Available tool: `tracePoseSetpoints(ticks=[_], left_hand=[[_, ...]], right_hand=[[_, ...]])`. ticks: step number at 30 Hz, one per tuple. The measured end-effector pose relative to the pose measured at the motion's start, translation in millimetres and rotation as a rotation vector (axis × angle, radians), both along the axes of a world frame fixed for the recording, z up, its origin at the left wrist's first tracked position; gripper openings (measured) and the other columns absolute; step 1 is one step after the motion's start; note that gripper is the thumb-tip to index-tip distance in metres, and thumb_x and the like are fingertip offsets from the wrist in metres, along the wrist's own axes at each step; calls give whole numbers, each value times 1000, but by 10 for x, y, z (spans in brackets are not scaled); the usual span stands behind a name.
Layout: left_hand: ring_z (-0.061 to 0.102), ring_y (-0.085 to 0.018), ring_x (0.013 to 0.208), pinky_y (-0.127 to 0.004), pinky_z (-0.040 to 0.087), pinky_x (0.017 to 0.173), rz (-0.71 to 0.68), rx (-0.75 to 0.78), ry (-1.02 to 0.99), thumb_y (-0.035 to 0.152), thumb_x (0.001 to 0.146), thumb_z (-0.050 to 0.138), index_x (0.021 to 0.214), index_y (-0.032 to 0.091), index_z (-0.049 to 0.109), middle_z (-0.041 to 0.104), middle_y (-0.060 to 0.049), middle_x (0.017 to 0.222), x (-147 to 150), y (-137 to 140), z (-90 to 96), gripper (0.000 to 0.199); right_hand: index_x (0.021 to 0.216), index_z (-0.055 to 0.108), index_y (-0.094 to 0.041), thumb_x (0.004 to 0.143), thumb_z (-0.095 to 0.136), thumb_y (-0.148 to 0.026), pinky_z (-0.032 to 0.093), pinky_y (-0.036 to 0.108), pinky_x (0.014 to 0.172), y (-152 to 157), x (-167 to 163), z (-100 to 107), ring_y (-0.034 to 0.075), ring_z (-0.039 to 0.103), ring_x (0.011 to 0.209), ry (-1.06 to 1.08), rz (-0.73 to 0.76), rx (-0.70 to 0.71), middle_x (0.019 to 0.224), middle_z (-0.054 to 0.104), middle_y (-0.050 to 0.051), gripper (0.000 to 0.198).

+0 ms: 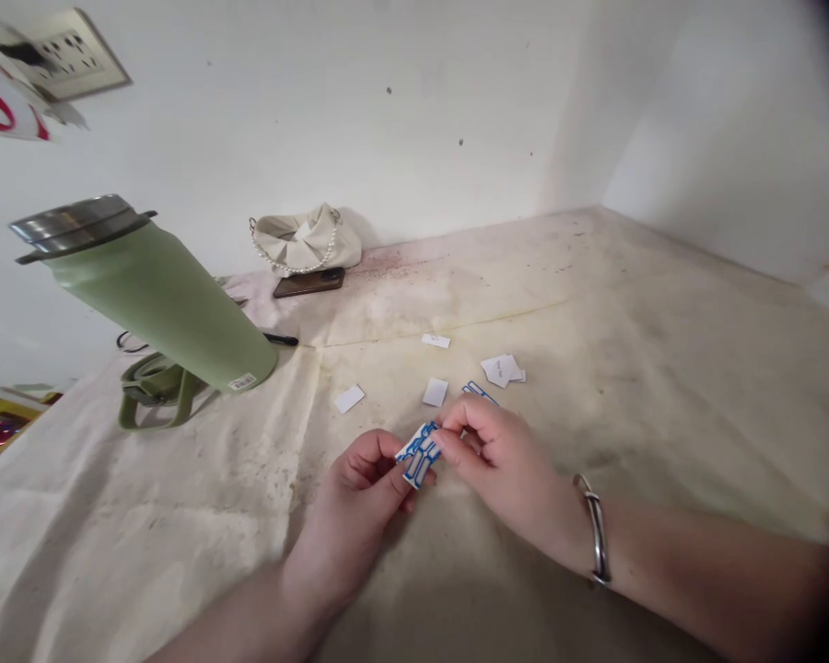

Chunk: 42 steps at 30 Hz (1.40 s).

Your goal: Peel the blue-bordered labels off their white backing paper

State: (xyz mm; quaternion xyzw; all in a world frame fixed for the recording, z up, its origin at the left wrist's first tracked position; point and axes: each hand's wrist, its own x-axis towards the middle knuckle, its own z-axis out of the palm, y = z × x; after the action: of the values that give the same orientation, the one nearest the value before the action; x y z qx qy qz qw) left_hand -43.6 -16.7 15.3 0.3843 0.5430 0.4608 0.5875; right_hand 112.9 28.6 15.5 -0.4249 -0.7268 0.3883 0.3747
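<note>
My left hand (359,506) pinches a small sheet of blue-outlined stickers (420,453) between thumb and fingers. At the upper right edge of that sheet, my right hand (487,456) is closed, thumb and forefinger pressed together on it. Another blue-outlined piece (480,393) lies on the cloth just beyond my right hand, partly hidden by it. Around them lie small white paper slips: one slip (350,399) to the left, a second slip (435,392) straight ahead, a printed slip (436,341) farther back, and a little stack of papers (501,370) on the right.
A tall green tumbler (166,295) leans on the left, beside its green handled lid (156,391). Behind are a dark phone (309,283), a white pouch with a beaded strap (308,239) and a black pen (281,340). Wrinkled cloth (663,387) covers the table up to the wall.
</note>
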Motion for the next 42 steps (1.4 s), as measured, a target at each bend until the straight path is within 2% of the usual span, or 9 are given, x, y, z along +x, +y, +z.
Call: tracePoseSetpoints(ticks=[11,15,20,26,29,32,36,39,42], left_hand=[[50,-9,58,-22,37,57,-40,48,-225,42,84,53,84,17,56,64,-4,75,24,-47,11,25],[48,-7,53,-19,34,52,-44,13,-152,31,74,68,85,18,55,64,-1,71,39,-24,12,21],[46,-6,50,-17,31,49,9,-9,-82,29,76,66,76,18,55,64,0,66,40,-3,15,16],[47,-6,51,-17,33,50,28,27,-99,26,76,65,75,18,55,64,1,65,18,2,4,13],[47,-6,51,-17,33,49,27,49,-66,26,76,65,75,17,54,63,1,66,12,9,-11,14],[47,-6,52,-17,33,50,15,65,-17,26,77,65,76,17,54,64,1,67,7,13,-19,14],[46,-6,53,-17,33,51,26,67,-3,26,77,65,76,17,57,62,1,67,-2,8,-22,13],[42,-6,53,-17,30,49,78,61,10,27,73,68,74,17,59,56,3,60,-20,3,-32,13],[40,-7,53,-17,30,50,138,65,8,28,72,69,73,18,61,52,5,56,-50,14,-37,13]], right_hand=[[68,43,-21,85,47,-26,36,23,51,0,-7,-24,11,47,56,-27,-22,-26,62,52,-3,18],[68,44,-21,84,48,-25,35,23,50,6,-11,-24,11,46,55,-42,-35,-8,60,50,-3,17],[71,43,-21,87,45,-26,37,24,53,6,5,-34,11,47,57,-1,7,2,63,50,-3,17],[100,44,-21,89,44,-33,44,24,61,6,28,-50,12,55,70,178,128,-106,80,58,0,16],[90,50,-21,86,50,-29,42,22,56,9,7,-27,12,56,70,102,192,-155,78,61,0,8],[73,49,-20,87,47,-24,36,21,50,7,-18,-8,10,50,59,24,161,-91,67,57,-3,14],[68,46,-20,87,48,-25,33,21,49,6,-3,26,9,43,54,-25,157,-22,61,49,-5,19],[76,51,-20,89,45,-27,37,21,52,76,78,76,10,47,58,-15,179,15,65,52,-4,16],[89,54,-20,90,43,-30,43,23,62,277,225,87,12,55,70,22,69,104,78,59,0,15]])
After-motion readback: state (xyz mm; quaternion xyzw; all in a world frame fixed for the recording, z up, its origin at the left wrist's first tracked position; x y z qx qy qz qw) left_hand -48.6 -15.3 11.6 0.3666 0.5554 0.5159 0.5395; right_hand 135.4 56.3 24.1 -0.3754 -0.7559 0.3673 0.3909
